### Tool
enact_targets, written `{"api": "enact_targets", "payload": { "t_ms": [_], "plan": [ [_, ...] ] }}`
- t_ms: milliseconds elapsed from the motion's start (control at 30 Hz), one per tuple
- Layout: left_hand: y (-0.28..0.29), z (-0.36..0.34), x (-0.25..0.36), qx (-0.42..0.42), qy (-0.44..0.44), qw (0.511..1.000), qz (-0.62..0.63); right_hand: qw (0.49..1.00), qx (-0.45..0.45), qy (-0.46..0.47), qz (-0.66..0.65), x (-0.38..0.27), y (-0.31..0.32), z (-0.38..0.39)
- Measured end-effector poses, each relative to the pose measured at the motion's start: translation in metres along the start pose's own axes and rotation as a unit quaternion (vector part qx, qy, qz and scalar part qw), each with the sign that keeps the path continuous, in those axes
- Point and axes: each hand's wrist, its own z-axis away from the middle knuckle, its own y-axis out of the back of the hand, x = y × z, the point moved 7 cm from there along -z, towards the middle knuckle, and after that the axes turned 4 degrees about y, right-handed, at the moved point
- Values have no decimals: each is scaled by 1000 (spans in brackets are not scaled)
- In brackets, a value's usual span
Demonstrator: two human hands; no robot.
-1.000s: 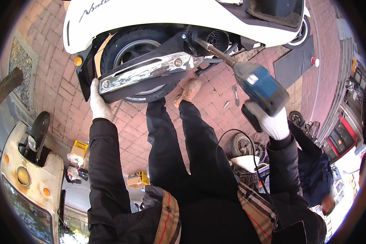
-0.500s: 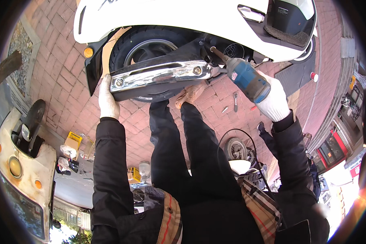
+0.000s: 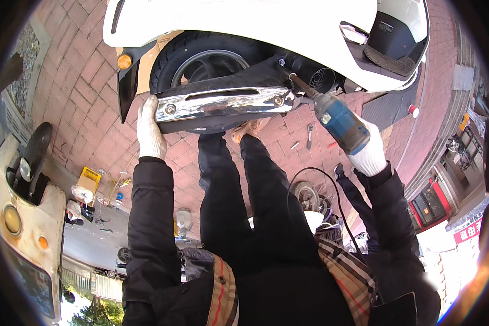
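Observation:
A scooter muffler (image 3: 179,126) with a chrome heat shield (image 3: 223,104) lies alongside the rear wheel (image 3: 214,66) of a white scooter (image 3: 244,19). My left hand (image 3: 150,130), in a white knit glove, grips the muffler's left end. In my right hand (image 3: 370,149), also gloved, is a blue and black impact wrench (image 3: 339,122). Its long socket (image 3: 303,85) points up and left toward the mounting area at the muffler's right end. Whether the socket sits on a bolt there, I cannot tell. The trigger finger is hidden behind the tool.
On the red brick paving lie a ratchet (image 3: 309,137), a small socket (image 3: 295,145) and a red-and-white can (image 3: 414,111). A dark mat (image 3: 388,111) lies under the scooter's front. To the left are a yellow crate (image 3: 89,180) and an old cream vehicle (image 3: 30,228). Another person's leg (image 3: 356,187) shows at right.
The scooter, the muffler and both hands appear slightly farther right and the wrench a little lower in view. Both grips stay the same, and the socket still points at the same area.

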Motion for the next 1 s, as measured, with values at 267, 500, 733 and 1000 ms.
{"api": "enact_targets", "payload": {
  "t_ms": [267,500,733,1000],
  "plan": [
    [-2,5,3,11,-13,1000,-11,935,-28,95,340,-20,-14,5],
    [-1,5,2,20,-14,1000,-13,989,16,-57,-133,-10,-5,-6],
    [-3,6,4,22,-25,999,-19,959,74,72,265,1,-16,18],
    [-2,5,3,17,-25,999,-29,1000,-9,10,5,19,-3,1]
  ]
}}
